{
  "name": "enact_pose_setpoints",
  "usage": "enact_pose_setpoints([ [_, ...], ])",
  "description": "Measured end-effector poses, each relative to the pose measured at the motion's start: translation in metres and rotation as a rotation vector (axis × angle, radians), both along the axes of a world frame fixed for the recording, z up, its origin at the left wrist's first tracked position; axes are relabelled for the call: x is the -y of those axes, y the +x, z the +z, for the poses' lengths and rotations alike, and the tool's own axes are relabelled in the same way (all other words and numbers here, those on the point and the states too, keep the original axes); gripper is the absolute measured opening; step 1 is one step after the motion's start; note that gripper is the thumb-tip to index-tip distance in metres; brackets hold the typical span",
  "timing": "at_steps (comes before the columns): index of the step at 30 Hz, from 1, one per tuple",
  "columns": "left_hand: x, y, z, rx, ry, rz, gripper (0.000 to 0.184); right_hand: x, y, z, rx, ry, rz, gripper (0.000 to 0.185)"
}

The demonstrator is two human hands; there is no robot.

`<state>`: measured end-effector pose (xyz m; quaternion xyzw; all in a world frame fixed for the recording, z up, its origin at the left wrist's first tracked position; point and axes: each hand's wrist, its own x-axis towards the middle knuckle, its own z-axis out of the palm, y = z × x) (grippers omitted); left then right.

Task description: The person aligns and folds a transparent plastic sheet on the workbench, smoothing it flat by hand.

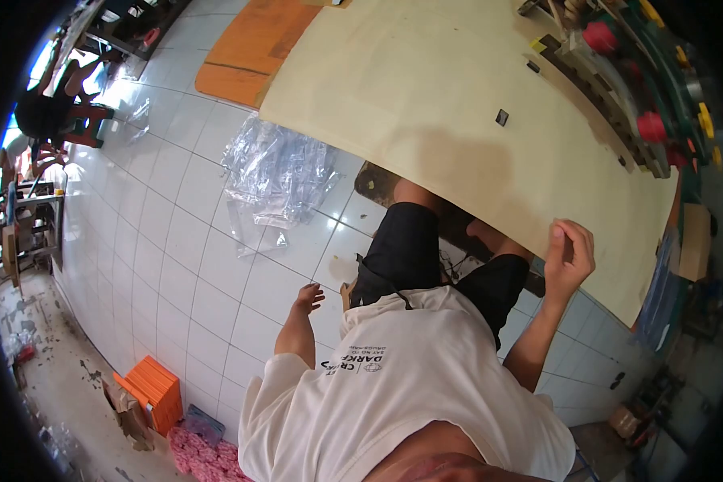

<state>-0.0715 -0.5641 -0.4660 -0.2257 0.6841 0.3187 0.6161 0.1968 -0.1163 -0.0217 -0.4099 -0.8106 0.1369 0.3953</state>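
My left hand (309, 298) hangs low at my left side above the tiled floor, fingers apart and holding nothing that I can see. My right hand (569, 251) is raised at the near edge of the pale yellow tabletop (361, 72), its fingers curled in toward the thumb. Whether anything small sits in that pinch is hidden. A small dark rectangular piece (501, 118) lies on the tabletop, away from both hands. Two more small dark pieces, one black (533, 67) and one farther right (622, 161), rest by the long wooden rack.
Clear plastic bags (273, 177) are heaped on the floor left of the table. An orange board (253, 52) adjoins the table's left end. Rack parts with red knobs (651, 126) line the right side. Orange stacked pieces (153, 394) stand lower left; a person (44, 112) is at far left.
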Motion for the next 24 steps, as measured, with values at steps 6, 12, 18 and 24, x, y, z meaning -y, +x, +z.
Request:
enact_pose_setpoints([
  [6, -0.01, -0.015, 0.013, -0.204, -0.065, 0.147, 0.042, -0.008, 0.023, -0.015, -0.255, -0.058, 0.103, 0.013],
  [12, -0.099, -0.061, 0.022, -0.438, 0.2, -0.156, 0.04, -0.011, 0.049, -0.015, -0.81, -0.311, 0.147, 0.025],
  [18, -0.229, -0.046, 0.144, -1.442, 0.539, 0.063, 0.034, -0.015, 0.062, -0.017, -1.087, -0.378, 0.281, 0.027],
  [24, -0.292, 0.033, 0.352, -2.059, 0.872, 0.001, 0.026, -0.014, 0.07, -0.017, -1.038, -0.443, 0.303, 0.026],
])
